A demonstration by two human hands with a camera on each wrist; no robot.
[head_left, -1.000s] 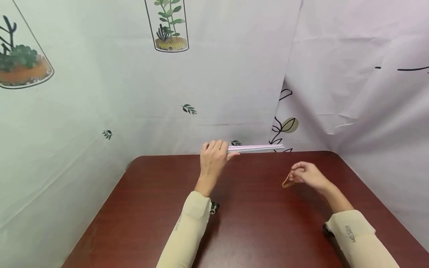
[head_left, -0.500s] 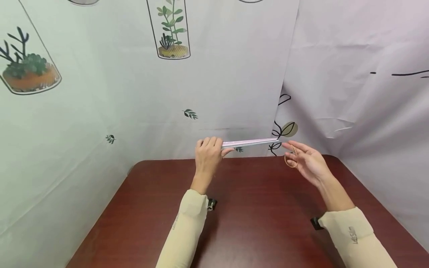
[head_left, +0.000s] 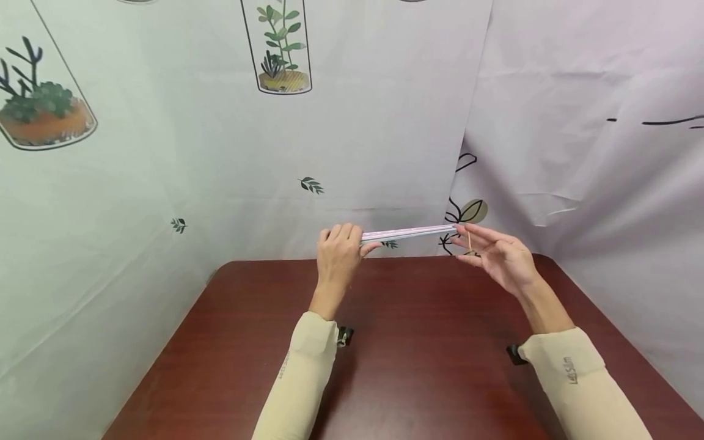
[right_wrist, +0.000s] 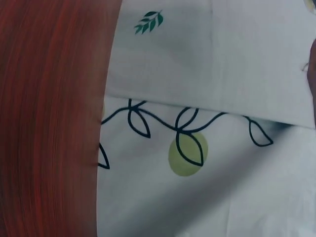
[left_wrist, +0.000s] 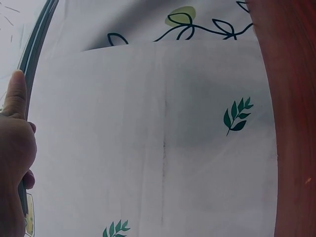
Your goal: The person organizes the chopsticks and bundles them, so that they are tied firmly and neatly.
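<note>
A bundle of thin pink and pale blue sticks [head_left: 409,233] is held nearly level above the table's back edge. My left hand [head_left: 338,260] grips its left end, the thumb stretched along the underside; in the left wrist view the left hand [left_wrist: 15,143] holds the sticks [left_wrist: 37,44], which look dark there. At the bundle's right end, the fingertips of my right hand [head_left: 506,260] meet or nearly meet the tips. A thin tan band [head_left: 470,239] is looped around fingers of the right hand. Only a sliver of the right hand [right_wrist: 312,74] shows in the right wrist view.
The dark red wooden table [head_left: 418,342] lies beneath both arms. White cloth [head_left: 385,122] printed with plants and jars hangs behind it and along both sides. Each sleeve has a small dark device at its cuff.
My right hand has moved up and left to the sticks' right end, its fingers straightening with the band around them. The left hand has shifted slightly left, still gripping the bundle.
</note>
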